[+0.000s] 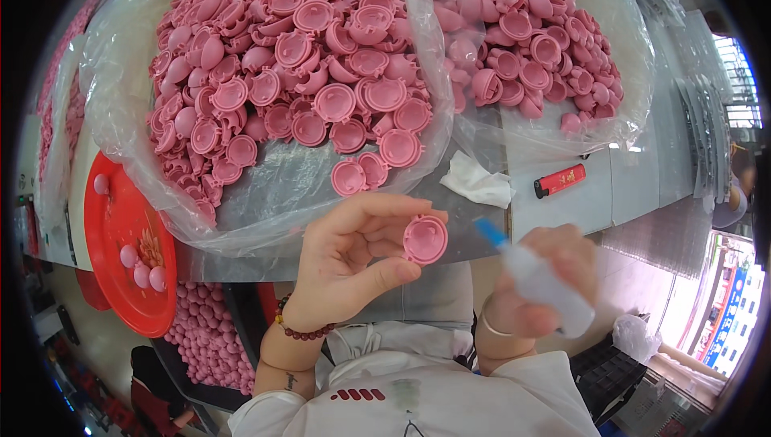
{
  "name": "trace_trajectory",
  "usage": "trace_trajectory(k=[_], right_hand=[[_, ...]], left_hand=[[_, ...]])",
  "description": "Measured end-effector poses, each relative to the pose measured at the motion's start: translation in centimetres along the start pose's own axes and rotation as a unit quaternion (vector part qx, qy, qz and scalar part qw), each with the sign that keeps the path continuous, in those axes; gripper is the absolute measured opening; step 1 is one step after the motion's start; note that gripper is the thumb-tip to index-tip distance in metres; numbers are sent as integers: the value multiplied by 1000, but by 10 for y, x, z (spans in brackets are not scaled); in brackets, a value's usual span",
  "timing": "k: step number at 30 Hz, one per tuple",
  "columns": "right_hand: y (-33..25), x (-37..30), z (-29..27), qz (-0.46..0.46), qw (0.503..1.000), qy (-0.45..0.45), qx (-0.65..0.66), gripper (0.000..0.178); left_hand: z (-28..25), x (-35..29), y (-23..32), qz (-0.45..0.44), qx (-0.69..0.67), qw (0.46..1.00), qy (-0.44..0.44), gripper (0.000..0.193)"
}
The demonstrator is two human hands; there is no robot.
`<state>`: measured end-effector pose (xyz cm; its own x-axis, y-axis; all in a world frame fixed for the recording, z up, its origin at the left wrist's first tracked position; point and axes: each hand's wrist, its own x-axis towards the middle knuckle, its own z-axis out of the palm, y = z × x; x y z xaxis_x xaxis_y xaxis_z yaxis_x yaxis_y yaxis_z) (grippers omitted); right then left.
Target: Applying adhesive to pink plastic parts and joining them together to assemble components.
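Note:
Between the thumb and fingers of my left hand (341, 256) is a pink plastic half-shell (426, 240), its hollow side facing up. To its right, my right hand (554, 268) grips a white squeeze bottle (546, 284) with a blue tip (491, 232). The bottle is tilted, its tip pointing up and left toward the half-shell but apart from it. Motion smears this hand and the bottle somewhat. Beyond my left hand, a large heap of pink half-shells (313, 59) lies in a clear plastic bag (241, 240) on the table.
A second bag of pink half-shells (530, 51) stands at the far right. A white tissue (477, 181) and a red lighter (560, 181) lie on the grey table (626, 196). At left is a red tray (120, 276) with several pink balls; below it, a dark crate (233, 393) holds many more.

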<state>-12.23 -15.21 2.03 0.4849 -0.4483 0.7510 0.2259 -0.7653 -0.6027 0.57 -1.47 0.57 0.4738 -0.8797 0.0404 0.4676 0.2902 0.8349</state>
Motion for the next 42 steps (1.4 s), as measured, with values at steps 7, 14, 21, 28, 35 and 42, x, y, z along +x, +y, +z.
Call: trace_trajectory(k=[7,14,21,28,35,42], right_hand=[[51,25,-63,128,946,249,-166,35],[90,17,-118,295,905,209,-224,38],[55,52,-65,-24,955,22,-295,31],[68,82,-19,59,926,-239,-285,24],[64,74,-24,163,929,-174,-284,26],[1,42,-12,233,915,-327,35,34]], left_hand=[[-5,0,1,-17,-44,999,-15,43],[0,1,3,-32,-70,996,38,54],[1,2,6,-45,-99,993,42,53],[0,0,4,-26,-102,993,44,53],[-1,-1,6,-33,-112,993,36,52],[-1,0,5,-30,-115,992,52,53]])
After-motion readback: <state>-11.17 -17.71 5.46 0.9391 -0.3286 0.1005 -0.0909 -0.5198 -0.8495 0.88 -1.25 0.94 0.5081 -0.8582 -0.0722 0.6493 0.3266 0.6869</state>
